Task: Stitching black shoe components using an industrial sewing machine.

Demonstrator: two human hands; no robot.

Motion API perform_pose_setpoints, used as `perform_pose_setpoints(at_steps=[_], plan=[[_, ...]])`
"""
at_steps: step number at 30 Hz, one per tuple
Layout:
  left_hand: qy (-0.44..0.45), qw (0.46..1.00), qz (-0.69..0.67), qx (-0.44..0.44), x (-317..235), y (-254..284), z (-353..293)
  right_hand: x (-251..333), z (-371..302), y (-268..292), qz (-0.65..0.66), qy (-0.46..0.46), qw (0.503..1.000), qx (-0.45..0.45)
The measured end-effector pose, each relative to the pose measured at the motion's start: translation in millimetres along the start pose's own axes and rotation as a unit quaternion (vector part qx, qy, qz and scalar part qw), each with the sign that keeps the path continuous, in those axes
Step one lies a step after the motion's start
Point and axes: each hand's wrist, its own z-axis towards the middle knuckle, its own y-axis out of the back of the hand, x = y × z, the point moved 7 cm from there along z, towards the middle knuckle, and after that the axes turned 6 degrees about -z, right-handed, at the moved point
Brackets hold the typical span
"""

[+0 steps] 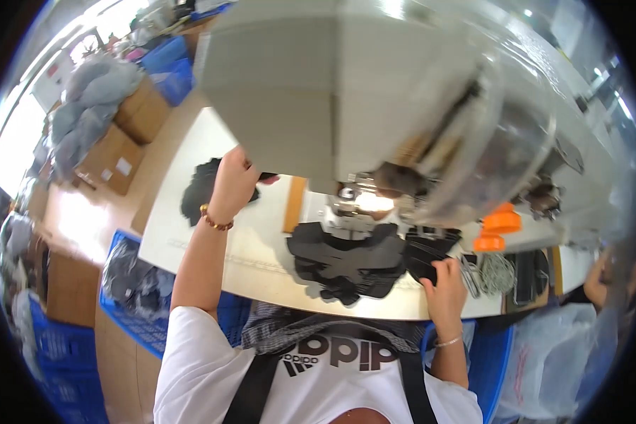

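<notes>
My left hand (234, 185) is closed beside a pile of black fabric pieces (201, 192) on the left of the white sewing table. A dark bit with a reddish end (268, 179) shows just right of its fingers; what they hold I cannot make out. My right hand (445, 286) pinches the edge of a black fabric piece (422, 256) right of the needle area. Between the hands, a stack of black cut pieces (346, 260) lies in front of the lit presser foot area (364, 203) of the sewing machine (275, 92).
Right of my right hand lie a coil of cord (497, 274) and a dark, flat, long object (524, 277). Orange parts (498, 225) sit behind them. Blue crates (117, 300) flank the table (180, 244). Cardboard boxes (109, 161) stand at far left; another person's hand (604, 279) shows at far right.
</notes>
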Motion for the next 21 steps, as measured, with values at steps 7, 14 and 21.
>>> perform_pose_setpoints(at_steps=[7, 14, 21], plan=[[0.11, 0.981, 0.04, -0.153, 84.9, 168.4, -90.8, 14.0, 6.6, -5.3, 0.013, 0.018, 1.0, 0.002], [0.151, 0.963, 0.118, -0.188, 134.9, 185.1, -101.5, 16.1, 10.0, -7.7, -0.01, 0.012, 1.0, -0.019], [-0.117, 0.787, 0.536, -0.283, 28.9, 108.6, -93.2, 11.6, 11.6, 5.3, -0.004, 0.018, 0.998, -0.062]])
